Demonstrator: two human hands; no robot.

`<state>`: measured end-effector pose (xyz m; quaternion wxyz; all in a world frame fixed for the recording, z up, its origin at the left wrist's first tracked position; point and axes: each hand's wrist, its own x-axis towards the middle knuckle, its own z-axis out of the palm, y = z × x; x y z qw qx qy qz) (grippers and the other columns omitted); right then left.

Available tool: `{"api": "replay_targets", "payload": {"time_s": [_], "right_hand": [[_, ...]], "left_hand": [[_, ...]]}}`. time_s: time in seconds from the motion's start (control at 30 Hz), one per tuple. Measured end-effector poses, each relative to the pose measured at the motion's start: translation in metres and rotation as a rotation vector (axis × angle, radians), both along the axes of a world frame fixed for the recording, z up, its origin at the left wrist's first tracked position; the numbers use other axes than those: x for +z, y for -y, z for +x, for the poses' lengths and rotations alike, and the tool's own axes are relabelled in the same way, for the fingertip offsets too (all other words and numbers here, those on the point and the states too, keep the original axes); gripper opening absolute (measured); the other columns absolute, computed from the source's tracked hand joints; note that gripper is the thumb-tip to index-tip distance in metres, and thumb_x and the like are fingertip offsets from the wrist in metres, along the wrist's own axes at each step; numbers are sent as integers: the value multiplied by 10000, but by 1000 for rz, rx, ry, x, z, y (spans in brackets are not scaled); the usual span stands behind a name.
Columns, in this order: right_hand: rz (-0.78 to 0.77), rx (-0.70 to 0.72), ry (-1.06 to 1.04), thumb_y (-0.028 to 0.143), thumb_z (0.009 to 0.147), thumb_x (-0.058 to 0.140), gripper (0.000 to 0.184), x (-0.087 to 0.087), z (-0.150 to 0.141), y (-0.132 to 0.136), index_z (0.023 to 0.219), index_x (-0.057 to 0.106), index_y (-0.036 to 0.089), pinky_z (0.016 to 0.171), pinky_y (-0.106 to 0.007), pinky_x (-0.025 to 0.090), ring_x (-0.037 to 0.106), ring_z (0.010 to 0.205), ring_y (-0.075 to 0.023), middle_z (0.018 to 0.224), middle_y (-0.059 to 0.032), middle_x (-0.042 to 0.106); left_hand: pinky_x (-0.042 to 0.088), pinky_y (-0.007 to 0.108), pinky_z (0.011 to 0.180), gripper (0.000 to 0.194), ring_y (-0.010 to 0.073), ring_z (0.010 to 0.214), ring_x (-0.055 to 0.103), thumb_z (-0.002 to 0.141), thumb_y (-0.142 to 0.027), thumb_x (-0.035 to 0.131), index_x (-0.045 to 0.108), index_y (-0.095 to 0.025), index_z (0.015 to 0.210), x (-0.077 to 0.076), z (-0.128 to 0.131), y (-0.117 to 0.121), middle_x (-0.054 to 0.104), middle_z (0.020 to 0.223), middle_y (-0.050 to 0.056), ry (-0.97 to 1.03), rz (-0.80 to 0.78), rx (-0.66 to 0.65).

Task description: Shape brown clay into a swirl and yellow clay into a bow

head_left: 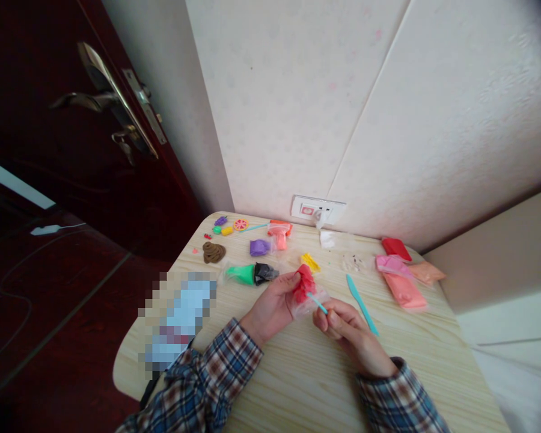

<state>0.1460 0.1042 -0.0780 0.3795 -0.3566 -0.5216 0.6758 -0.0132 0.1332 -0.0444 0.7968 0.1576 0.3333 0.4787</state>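
Observation:
My left hand is closed around a clear plastic bag of red modelling clay, held above the table. Between the thumb and fingers of my right hand is a thin light-blue modelling tool; its far end meets the red clay at the bag's mouth, and I cannot tell how deep it goes. Just behind the bag lies a yellow clay packet. A turquoise plastic knife rests on the table to the right of my right hand.
Green and black clay bags, a purple packet and a brown clay coil lie left. Small clay fruits stand behind. Pink and orange packets lie right. A blurred-out rectangle covers the left edge. A wall socket is behind.

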Motion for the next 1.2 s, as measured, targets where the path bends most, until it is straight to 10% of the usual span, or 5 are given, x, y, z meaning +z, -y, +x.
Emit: {"api": "replay_targets", "payload": {"time_s": [0.27,0.63,0.87,1.2], "right_hand": [[293,-262,315,521,866,491,394,6,4,-3,677,597,191,522,-252,325,418,545,-120,584,13,485],[718,-543,777,363,918,457,273,8,4,5,796,650,214,522,-282,391,513,541,-144,637,-21,618],[805,-350,835,344,930,443,265,4,17,-4,880,669,215,589,-311,406,559,576,-164,692,-38,682],[492,-29,612,442,925,417,359,15,14,-4,756,645,223,615,-277,440,606,677,-176,717,-30,678]], "left_hand": [[472,173,672,123,66,658,587,711,-207,739,663,-126,764,1,-3,-6,656,732,-4,41,22,71],[448,222,702,210,111,733,590,687,-273,739,654,-135,821,0,-7,-11,672,800,4,-447,379,145],[407,215,584,226,118,646,564,698,-328,708,678,-118,776,0,-16,-15,659,712,15,-603,390,-48],[261,190,421,319,58,461,417,714,-419,685,663,-102,685,4,-26,-16,532,545,-12,-520,370,-348]]}}
